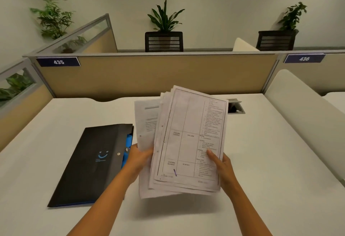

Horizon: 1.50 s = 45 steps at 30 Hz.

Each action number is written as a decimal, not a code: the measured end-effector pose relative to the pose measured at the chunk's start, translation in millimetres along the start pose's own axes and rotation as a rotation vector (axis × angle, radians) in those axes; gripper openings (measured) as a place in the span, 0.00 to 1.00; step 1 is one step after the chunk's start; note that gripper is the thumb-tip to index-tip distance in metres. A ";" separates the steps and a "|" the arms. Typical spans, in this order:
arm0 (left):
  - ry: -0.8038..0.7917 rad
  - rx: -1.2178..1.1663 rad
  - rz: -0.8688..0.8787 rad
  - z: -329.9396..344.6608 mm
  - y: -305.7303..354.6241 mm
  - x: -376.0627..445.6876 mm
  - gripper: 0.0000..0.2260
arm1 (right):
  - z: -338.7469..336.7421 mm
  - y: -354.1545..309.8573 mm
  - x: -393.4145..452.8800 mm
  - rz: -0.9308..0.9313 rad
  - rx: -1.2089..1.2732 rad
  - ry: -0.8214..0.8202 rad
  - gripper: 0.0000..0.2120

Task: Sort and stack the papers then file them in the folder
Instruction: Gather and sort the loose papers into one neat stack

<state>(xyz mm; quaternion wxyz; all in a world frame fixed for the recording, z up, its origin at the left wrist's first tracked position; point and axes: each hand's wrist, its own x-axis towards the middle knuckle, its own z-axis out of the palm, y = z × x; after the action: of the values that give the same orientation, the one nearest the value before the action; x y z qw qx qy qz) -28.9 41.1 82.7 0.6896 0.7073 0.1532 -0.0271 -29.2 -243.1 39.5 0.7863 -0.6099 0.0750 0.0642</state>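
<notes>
Both hands are up over the worktop [261, 161] at the centre of the frame, sharing one sheaf of printed papers [188, 142]. I can see the right hand [223, 168] pinching the sheaf's lower right edge, thumb laid on the top sheet, a ruled table with typed lists, and fingers hidden behind. My left hand [139, 158] grips the lower left side, its fingers curled behind the pages, near one sheet that juts out to the left of the rest.

I judge the sheaf is held clear of the worktop and tilted toward the camera so I can read the headings and see which edges are out of line; the pages are fanned and ragged, not yet squared. Sorting looks to be in hand, filing not begun.

Left of centre lies the black folder [93, 163], flat and closed on the worktop, a blue lining showing along its right edge just beside my left hand, handy for when the stack is ready.
</notes>
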 end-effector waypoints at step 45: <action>0.103 -0.075 0.449 34.2 44.0 -9.7 0.13 | 57.9 -65.8 2.1 -0.359 -0.277 0.021 0.16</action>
<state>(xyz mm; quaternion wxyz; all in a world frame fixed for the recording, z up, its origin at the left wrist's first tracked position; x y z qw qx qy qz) -21.0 5.6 126.0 0.6955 0.6978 0.0281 0.1687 -12.2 -203.3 115.8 0.6929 -0.7164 -0.0359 -0.0735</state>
